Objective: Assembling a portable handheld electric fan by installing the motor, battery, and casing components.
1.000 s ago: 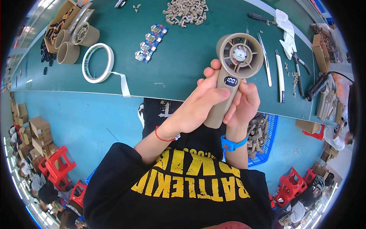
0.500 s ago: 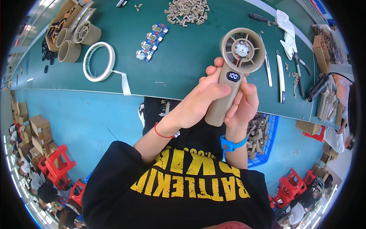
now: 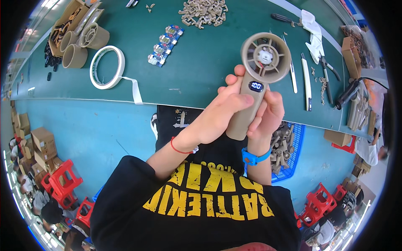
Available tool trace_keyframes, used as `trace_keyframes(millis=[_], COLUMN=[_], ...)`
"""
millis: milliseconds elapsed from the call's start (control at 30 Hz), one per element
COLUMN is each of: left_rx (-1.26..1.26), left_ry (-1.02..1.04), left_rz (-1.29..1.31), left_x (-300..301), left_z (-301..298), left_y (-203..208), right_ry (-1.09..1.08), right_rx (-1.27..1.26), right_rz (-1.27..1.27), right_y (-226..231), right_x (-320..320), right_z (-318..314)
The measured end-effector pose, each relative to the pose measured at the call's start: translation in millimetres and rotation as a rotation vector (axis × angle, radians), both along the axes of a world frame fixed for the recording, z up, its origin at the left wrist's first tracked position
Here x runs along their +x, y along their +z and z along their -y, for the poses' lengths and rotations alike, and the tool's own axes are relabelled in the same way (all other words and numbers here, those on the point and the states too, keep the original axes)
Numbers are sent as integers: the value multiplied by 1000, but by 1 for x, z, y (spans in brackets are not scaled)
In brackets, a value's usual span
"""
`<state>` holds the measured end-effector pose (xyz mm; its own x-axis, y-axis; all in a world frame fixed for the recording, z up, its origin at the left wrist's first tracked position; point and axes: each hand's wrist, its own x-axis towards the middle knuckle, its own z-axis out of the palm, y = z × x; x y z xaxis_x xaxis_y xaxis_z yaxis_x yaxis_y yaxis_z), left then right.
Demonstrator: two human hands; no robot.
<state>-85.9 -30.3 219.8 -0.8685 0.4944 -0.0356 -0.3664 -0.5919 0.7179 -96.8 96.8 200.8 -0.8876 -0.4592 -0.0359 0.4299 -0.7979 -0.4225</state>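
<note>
A tan handheld fan (image 3: 245, 113) is held up in front of me over the table's near edge, its round head away from me and its handle toward me. Inside the open ring a white motor hub shows, with a bit of red wire. A small dark display (image 3: 256, 86) on the handle is lit. My left hand (image 3: 224, 106) wraps the handle from the left, thumb lying on its front below the display. From the right, my right hand (image 3: 270, 113) grips the same handle, fingers curled against its side and partly hidden behind it.
The green table (image 3: 201, 71) carries a white tape roll (image 3: 121, 67), blue circuit boards (image 3: 165, 46), a pile of small tan parts (image 3: 204, 11), tan cylinders (image 3: 75, 56), pliers (image 3: 328, 79) and a white-handled tool (image 3: 307, 83). A blue basket (image 3: 298, 144) of tan parts stands below, right.
Both hands keep their hold on the fan, which has barely moved. The surrounding view has shifted slightly to the left.
</note>
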Motion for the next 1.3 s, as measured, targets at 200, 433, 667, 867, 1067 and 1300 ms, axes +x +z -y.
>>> trace_keyframes(millis=[200, 433, 667, 867, 1067, 1300], left_rx=[67, 167, 100, 51, 63, 60], left_ry=[11, -16, 24, 11, 40, 32], left_rz=[-16, 39, 42, -29, 34, 38], left_x=[-2, -3, 0, 0, -1, 1], left_z=[0, 2, 1, 3, -3, -2], left_y=[1, 1, 9, 1, 5, 9], right_ry=[-111, -128, -105, -96, -78, -62], right_rx=[38, 105, 89, 194, 130, 8], right_rz=[-50, -27, -19, -90, -65, -75], right_y=[6, 13, 11, 10, 2, 2], right_x=[0, 1, -3, -5, -5, -6], right_z=[11, 11, 8, 8, 4, 6])
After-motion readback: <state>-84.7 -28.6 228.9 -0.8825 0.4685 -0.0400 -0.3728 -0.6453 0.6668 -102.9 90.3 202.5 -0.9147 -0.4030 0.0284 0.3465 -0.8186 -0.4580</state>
